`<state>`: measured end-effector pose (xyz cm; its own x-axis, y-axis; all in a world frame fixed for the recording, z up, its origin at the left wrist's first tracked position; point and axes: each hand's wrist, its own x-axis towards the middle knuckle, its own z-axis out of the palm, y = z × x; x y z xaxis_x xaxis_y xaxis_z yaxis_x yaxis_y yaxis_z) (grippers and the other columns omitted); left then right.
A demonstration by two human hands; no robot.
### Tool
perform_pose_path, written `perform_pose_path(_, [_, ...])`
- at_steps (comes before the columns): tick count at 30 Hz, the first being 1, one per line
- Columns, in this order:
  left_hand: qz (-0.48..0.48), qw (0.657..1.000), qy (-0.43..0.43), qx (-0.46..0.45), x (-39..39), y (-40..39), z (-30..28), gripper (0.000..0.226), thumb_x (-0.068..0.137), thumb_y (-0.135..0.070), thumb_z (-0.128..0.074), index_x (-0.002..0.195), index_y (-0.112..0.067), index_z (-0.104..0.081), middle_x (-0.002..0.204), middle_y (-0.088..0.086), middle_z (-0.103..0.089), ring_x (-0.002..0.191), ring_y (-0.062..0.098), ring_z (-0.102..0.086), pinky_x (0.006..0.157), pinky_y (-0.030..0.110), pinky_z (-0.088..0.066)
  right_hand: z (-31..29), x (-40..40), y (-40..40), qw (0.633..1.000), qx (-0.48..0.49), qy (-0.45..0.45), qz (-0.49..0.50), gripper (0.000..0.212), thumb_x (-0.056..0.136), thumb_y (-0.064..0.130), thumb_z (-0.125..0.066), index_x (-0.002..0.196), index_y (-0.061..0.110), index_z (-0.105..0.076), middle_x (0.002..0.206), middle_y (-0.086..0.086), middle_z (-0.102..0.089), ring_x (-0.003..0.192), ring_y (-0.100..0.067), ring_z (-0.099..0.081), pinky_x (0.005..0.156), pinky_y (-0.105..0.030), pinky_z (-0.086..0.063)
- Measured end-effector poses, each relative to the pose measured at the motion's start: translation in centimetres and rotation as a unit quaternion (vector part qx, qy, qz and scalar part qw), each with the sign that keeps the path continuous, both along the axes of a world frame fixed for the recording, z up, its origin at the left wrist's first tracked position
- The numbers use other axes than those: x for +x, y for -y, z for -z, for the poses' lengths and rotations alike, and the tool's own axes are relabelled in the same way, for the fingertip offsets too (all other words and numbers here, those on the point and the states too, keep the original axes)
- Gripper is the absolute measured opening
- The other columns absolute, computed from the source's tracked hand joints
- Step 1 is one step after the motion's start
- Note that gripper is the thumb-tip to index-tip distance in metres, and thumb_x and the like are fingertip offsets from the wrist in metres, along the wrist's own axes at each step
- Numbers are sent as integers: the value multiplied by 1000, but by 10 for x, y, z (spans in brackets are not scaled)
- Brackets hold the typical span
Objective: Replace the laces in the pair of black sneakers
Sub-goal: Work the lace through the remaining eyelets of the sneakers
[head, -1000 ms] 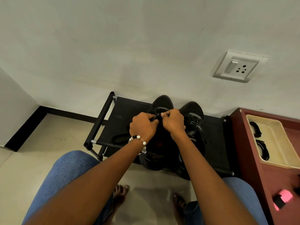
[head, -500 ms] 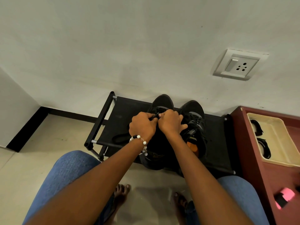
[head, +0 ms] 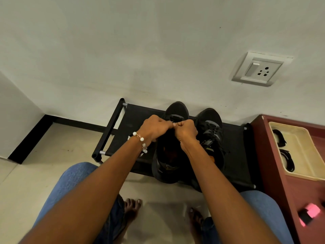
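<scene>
Pinching something black — likely a lace — both hands, left hand (head: pixel 154 127) and right hand (head: pixel 186 131), curl tight, knuckles touching, over the left sneaker (head: pixel 171 155) on the black rack (head: pixel 130 120). Right sneaker (head: pixel 211 136) just beside it looks laced — so roughly halfway, judging. Spare laces (head: pixel 286 160) in the cream tray (head: pixel 304 148). No readable writing.

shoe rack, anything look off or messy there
Nothing stands out. Both black sneakers sit upright, side by side on the shoe rack, while the left hand and right hand work at the left sneaker's laces.
</scene>
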<state>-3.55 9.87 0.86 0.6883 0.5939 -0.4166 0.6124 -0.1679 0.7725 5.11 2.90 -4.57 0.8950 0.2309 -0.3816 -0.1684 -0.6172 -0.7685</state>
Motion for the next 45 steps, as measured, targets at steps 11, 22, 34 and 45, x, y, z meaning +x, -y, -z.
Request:
perform_pose_path(11, [3, 965, 5, 262, 16, -5, 22, 18, 88, -34, -67, 86, -18, -75, 82, 0, -72, 80, 17, -66, 66, 25, -42, -1, -8, 8, 998, 66, 11, 19, 35, 85, 31, -73, 52, 44, -68, 80, 2, -71, 103, -29, -62, 96, -60, -42])
perform_pose_path(22, [-46, 978, -11, 202, 17, -14, 28, 34, 95, -26, -48, 86, 1, -68, 87, 12, -70, 82, 31, -65, 71, 36, -49, -23, -36, 40, 947, -177, 227, -143, 49, 91, 17, -61, 133, 2, -43, 130, -17, -43, 120, -34, -43, 99, -41, -40])
perform_pose_path(34, [-291, 844, 406, -195, 2, -46, -62, 22, 102, -15, -39, 85, -7, -49, 78, 8, -63, 69, 27, -70, 72, 43, -60, -29, -45, 47, 916, -250, 249, -191, 20, 98, 8, -46, 78, 10, -45, 72, -4, -45, 71, -25, -54, 58, -31, -40])
perform_pose_path(45, [137, 954, -40, 265, 9, -23, -4, 13, 87, -23, -69, 91, -13, -77, 95, 6, -73, 90, 21, -66, 82, 31, -53, -23, -42, 42, 952, -192, 183, -150, 16, 99, 7, -45, 94, -1, -58, 96, -17, -62, 89, -35, -63, 61, -31, -40])
